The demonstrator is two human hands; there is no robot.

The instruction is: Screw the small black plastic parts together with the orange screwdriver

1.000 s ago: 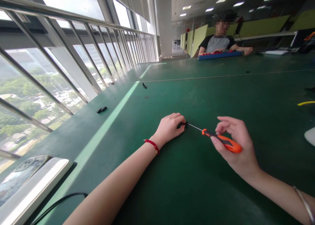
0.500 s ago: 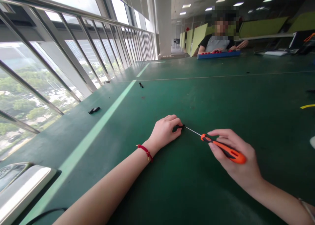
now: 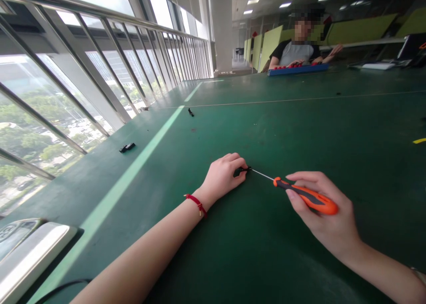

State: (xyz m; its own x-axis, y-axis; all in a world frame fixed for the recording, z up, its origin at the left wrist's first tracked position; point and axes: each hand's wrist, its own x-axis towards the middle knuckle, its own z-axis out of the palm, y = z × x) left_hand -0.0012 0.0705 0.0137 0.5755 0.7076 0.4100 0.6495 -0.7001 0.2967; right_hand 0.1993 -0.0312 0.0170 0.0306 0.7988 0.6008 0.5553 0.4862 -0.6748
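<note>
A small black part [image 3: 246,168] is pinched by the nearly closed left hand [image 3: 223,176] on the bench [image 3: 293,140], well in from its left edge. The screwdriver [image 3: 311,198] is gripped by the half-curled right hand [image 3: 333,219], its tip set at the part. Work seems under way; how much is done cannot be told. Two pieces [image 3: 127,147] are left untouched nearer that edge.

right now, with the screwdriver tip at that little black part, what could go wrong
The screwdriver tip ends right by the left hand, so a slip might jab its fingers. The small black part is pinched in those bare fingers, so it could twist loose.
</note>
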